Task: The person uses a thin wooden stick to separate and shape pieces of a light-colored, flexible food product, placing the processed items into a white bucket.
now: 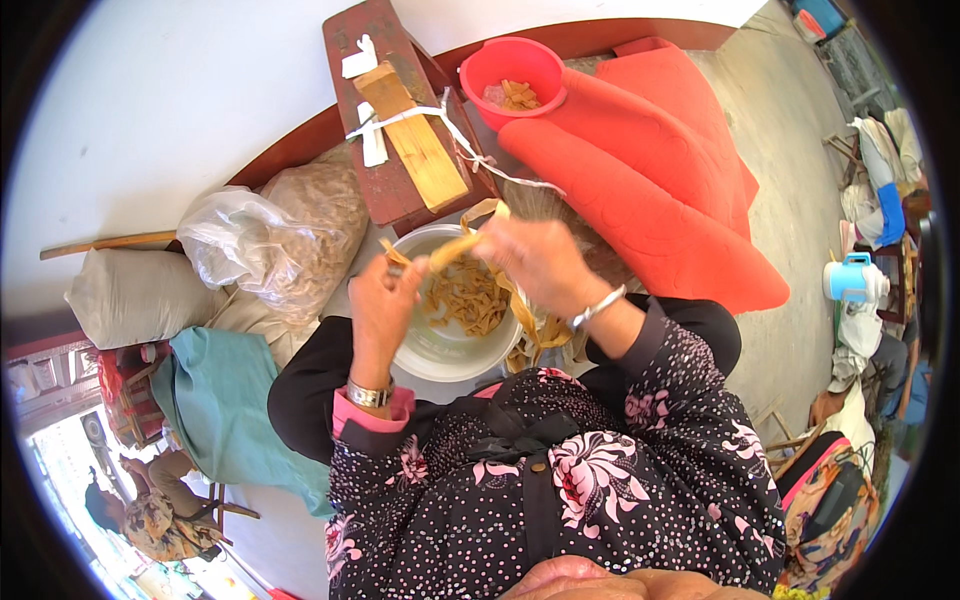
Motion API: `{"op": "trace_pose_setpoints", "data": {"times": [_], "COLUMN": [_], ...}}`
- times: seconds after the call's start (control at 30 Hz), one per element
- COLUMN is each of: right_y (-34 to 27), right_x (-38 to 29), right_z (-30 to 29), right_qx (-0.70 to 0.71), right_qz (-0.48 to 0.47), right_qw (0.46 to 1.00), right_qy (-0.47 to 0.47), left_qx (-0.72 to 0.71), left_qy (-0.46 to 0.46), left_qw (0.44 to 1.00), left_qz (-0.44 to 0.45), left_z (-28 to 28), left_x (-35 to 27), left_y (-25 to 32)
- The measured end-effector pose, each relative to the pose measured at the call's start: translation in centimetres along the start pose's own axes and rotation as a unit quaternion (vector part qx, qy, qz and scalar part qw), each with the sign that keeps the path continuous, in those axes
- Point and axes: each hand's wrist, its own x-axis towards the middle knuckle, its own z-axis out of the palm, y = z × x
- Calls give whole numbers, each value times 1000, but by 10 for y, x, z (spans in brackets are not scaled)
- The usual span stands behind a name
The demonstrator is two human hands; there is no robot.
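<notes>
My left hand point(386, 304), with a metal watch at the wrist, pinches one end of a tan strip point(452, 253) of thin, flexible material. My right hand point(536, 259), wearing a silver bangle, grips the strip's other part; it is blurred, and its fingertips are partly hidden. The strip stretches between both hands above a white plastic basin point(420, 366). Inside the basin lie many short, folded tan pieces point(472, 300). Longer tan strips point(553, 335) lie loosely at the basin's right side, below my right forearm.
Ahead stands a dark red wooden bench point(367, 180) with a wood block point(420, 150) tied on by white cord. A red plastic tub point(517, 116) holds tan pieces beside a red cloth point(637, 172). Stuffed bags point(300, 225) crowd the left. Seated people point(169, 517) are at the edges.
</notes>
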Motion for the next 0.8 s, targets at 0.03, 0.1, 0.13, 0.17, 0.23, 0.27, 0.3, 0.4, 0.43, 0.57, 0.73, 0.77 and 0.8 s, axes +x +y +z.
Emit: {"op": "trace_pose_setpoints", "data": {"times": [0.03,0.1,0.13,0.17,0.23,0.27,0.3,0.4,0.43,0.57,0.73,0.77,0.8], "right_y": [-10,-31,-42,-51,-50,-51,-54,-59,-61,-60,-43,-44,-48], "right_x": [-10,-29,-37,-45,-62,-74,-79,-83,-81,-59,-47,-48,-46], "right_z": [9,24,30,35,61,60,56,47,43,31,49,47,49], "right_qx": [5,35,65,92,92,161,210,342,379,306,294,318,383], "right_qz": [-33,-65,-67,-67,-140,-88,-42,86,120,125,87,126,146], "right_qw": [999,996,993,988,983,973,960,907,897,942,948,939,911], "right_qy": [-11,-44,-73,-100,-70,-138,-179,-229,-195,63,84,24,32], "left_qx": [25,-92,-198,-301,-409,-461,-496,-549,-514,-440,-286,-259,-155], "left_qy": [-29,-160,-156,-154,-179,-190,-189,-160,-152,-156,-188,-187,-115], "left_qw": [999,973,955,925,859,818,801,779,814,872,936,945,980], "left_qz": [-23,-141,-158,-171,-251,-289,-277,-257,-225,-148,-83,-65,52], "left_z": [5,15,28,38,43,44,40,20,16,7,5,3,1], "left_x": [-10,-29,-39,-46,-43,-43,-42,-44,-46,-61,-79,-81,-81], "left_y": [-11,-30,-43,-50,-44,-41,-43,-36,-31,-9,15,15,14]}}
